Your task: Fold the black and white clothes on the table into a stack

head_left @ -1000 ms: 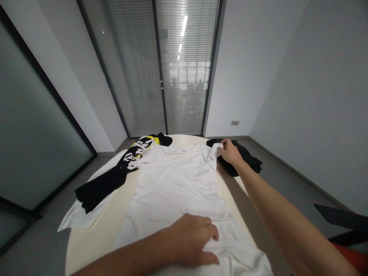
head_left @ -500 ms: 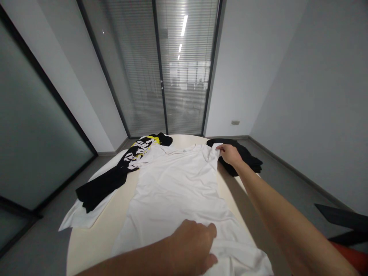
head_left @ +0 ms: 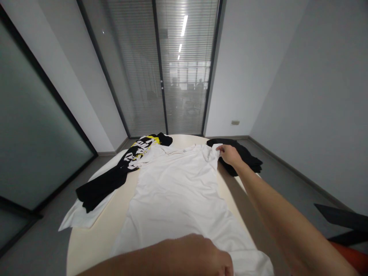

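A white T-shirt lies spread on the round table, its collar at the far end and its lower part toward me. My right hand reaches far forward and pinches the shirt's right sleeve between thumb and fingers. Low in the view, my left hand crosses over the lower part of the shirt with its fingers curled down and closed on the fabric. Its fingertips are partly cut off by the bottom edge. Wrinkles run across the shirt's body.
A black garment with white and yellow print lies at the left, over another white cloth hanging past the edge of the pale table. Folded black clothes sit at the right. Behind stands a glass partition with blinds.
My left hand has moved down and slightly right, its fingers going from partly spread to curled in on the shirt. My right hand stays at the sleeve.
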`<action>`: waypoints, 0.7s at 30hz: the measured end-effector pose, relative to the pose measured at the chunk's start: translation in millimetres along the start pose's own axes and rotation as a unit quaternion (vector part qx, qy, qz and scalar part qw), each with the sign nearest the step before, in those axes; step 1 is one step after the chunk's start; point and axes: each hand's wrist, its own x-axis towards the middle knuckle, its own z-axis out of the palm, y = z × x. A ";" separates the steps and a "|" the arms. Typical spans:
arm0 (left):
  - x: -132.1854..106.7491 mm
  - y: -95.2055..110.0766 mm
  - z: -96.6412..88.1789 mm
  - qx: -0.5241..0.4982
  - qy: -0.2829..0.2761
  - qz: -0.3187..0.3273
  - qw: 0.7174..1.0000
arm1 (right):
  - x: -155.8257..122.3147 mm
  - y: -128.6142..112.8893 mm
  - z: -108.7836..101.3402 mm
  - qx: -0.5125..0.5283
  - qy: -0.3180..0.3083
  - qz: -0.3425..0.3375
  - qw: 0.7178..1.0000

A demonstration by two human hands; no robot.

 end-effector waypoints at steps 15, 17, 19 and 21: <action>-15.5 7.0 -11.3 0.157 0.074 -0.125 0.977 | -1.6 1.2 2.7 0.001 -0.005 -0.005 1.000; -15.1 8.2 -13.1 0.178 0.062 -0.115 0.975 | -1.9 2.0 3.9 0.002 -0.003 -0.005 1.000; -15.0 7.8 -13.3 0.189 0.060 -0.102 0.975 | -1.9 2.9 5.1 0.002 0.000 -0.006 1.000; -15.1 4.8 -11.0 0.179 0.048 -0.068 0.980 | -1.3 3.8 6.0 0.004 0.005 -0.007 1.000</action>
